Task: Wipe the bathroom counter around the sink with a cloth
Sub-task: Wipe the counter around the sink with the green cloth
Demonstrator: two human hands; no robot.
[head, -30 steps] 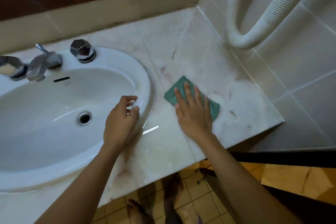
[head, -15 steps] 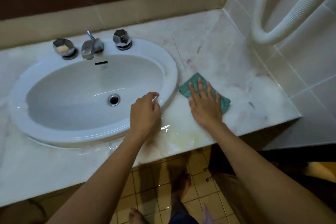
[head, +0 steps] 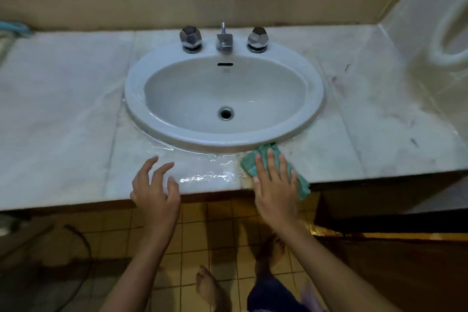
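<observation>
Fingers (head: pixel 271 159) of your right hand (head: pixel 276 186) lie straight and flat, pressing the green cloth (head: pixel 250 163) onto the counter (head: pixel 63 121) at its front edge, just beside the front right of the sink (head: pixel 134 83). The cloth's far corner reaches the sink's rim. Your left hand (head: pixel 155 191) holds nothing, fingers spread and loosely bent above the front edge. Water (head: pixel 202 177) glistens on the counter between your hands.

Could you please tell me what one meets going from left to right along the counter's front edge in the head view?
left hand → puddle of water → green cloth, with the right hand pressing on it.
</observation>
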